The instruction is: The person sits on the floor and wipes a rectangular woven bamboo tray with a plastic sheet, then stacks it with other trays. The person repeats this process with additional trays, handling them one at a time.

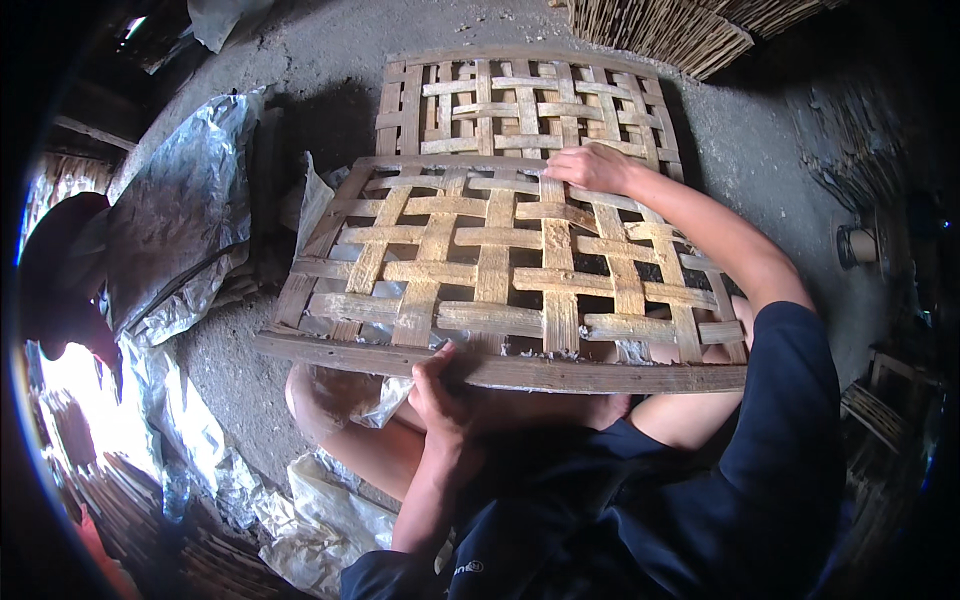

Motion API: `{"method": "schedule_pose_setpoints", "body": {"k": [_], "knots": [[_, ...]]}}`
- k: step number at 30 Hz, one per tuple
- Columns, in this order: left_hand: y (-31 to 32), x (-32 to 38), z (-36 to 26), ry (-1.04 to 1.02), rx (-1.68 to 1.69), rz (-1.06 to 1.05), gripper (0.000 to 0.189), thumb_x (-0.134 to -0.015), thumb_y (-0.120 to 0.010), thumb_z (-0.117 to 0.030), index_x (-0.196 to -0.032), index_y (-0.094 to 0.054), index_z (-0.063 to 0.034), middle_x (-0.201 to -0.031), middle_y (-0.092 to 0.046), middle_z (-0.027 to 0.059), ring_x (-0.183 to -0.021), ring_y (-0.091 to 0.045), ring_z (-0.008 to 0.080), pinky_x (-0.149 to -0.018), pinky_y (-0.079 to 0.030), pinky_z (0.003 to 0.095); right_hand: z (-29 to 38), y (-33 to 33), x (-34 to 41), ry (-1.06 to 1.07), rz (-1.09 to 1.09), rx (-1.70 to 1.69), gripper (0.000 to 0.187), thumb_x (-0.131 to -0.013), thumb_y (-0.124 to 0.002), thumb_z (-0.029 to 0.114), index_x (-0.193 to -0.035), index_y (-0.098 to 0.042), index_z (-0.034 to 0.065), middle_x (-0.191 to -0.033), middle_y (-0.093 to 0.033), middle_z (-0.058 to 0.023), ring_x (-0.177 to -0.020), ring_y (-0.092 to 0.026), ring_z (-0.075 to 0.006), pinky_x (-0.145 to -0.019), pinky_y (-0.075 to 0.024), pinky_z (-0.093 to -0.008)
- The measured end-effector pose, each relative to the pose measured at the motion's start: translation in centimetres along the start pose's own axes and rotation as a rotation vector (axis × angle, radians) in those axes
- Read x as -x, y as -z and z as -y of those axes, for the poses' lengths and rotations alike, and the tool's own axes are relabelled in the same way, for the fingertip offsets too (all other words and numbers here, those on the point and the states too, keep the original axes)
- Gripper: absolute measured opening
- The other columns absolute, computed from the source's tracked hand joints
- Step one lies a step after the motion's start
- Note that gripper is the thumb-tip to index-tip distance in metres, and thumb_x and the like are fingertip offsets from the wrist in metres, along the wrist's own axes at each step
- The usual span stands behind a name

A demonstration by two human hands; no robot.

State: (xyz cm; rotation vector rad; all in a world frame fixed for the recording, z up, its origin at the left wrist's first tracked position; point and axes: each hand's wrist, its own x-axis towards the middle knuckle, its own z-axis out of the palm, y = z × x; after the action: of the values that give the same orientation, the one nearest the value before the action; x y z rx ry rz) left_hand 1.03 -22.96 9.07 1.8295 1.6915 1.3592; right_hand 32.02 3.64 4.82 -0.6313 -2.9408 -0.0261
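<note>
A woven bamboo-strip panel in a wooden frame (489, 246) lies tilted across my lap, its near edge over my bent legs. My left hand (436, 394) grips the near wooden rail from below, thumb over its top. At the far rail, my right hand (589, 166) is closed over the edge, its fingertips partly hidden. Whitish residue clings to the strips and the near rail. Beyond it a second woven bamboo panel (525, 109) rests lower, its near part covered by the first. Thin translucent plastic (386, 402) hangs beside my left hand.
Crumpled plastic sheeting (187, 210) lies over something at the left, with more sheeting (330, 517) beside my left leg. Bundled thin sticks (660, 34) sit at the far side. A spool-like object (856, 247) is at the right on the grey floor (322, 71).
</note>
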Motion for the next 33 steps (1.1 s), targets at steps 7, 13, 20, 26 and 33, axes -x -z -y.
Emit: {"method": "schedule_pose_setpoints", "body": {"k": [7, 13, 20, 26, 33], "knots": [[0.1, 0.2, -0.4, 0.134, 0.156, 0.051, 0.054, -0.063, -0.083, -0.018, -0.095, -0.045, 0.0017, -0.077, -0.065, 0.012, -0.073, -0.067, 0.0185, -0.066, -0.054, 0.0277, 0.1, -0.9, 1.2, 0.025, -0.114, 0.017, 0.013, -0.075, -0.058, 0.0, -0.087, -0.061, 0.0047, -0.086, -0.063, -0.0049, -0.081, -0.062, -0.0163, -0.053, -0.0555, -0.0246], [0.7, -0.4, -0.6, 0.028, 0.048, 0.066, 0.047, -0.064, -0.08, -0.009, -0.094, -0.045, -0.0006, -0.076, -0.067, 0.0109, -0.074, -0.068, 0.0187, -0.066, -0.053, 0.027, 0.9, -0.5, 1.3, -0.012, -0.058, 0.031, 0.01, -0.073, -0.059, -0.002, -0.081, -0.06, 0.0027, -0.079, -0.057, -0.007, -0.076, -0.06, -0.0191, -0.054, -0.0551, -0.027], [0.4, -0.4, -0.3, 0.016, 0.046, 0.072, 0.049, -0.063, -0.08, -0.008, -0.096, -0.044, 0.0002, -0.077, -0.068, 0.012, -0.076, -0.068, 0.0199, -0.067, -0.053, 0.0275, 1.2, 1.0, 2.3, -0.273, -0.033, -0.052, 0.005, -0.078, -0.056, 0.004, -0.074, -0.059, 0.002, -0.075, -0.058, -0.0094, -0.077, -0.062, -0.021, -0.064, -0.0556, -0.0308], [0.6, 0.9, 0.4, 0.179, 0.159, 0.08, 0.053, -0.063, -0.079, -0.015, -0.099, -0.045, 0.0023, -0.084, -0.066, 0.0146, -0.078, -0.068, 0.0223, -0.07, -0.053, 0.0288, 1.4, 9.4, 8.8, -0.941, -0.132, -0.24, 0.011, -0.078, -0.061, 0.004, -0.087, -0.065, -0.0011, -0.085, -0.065, -0.0186, -0.078, -0.065, -0.0269, -0.071, -0.0506, -0.0337], [0.6, -0.1, -0.3, 0.096, 0.339, 0.095, 0.045, -0.065, -0.069, -0.009, -0.101, -0.046, 0.0027, -0.09, -0.066, 0.0173, -0.08, -0.068, 0.0247, -0.069, -0.056, 0.0304, 1.0, 9.6, 13.9, -1.073, 0.091, -0.145, 0.032, -0.07, -0.069, 0.011, -0.097, -0.064, -0.0043, -0.094, -0.062, -0.0248, -0.09, -0.062, -0.0358, -0.079, -0.0491, -0.0393]]}}
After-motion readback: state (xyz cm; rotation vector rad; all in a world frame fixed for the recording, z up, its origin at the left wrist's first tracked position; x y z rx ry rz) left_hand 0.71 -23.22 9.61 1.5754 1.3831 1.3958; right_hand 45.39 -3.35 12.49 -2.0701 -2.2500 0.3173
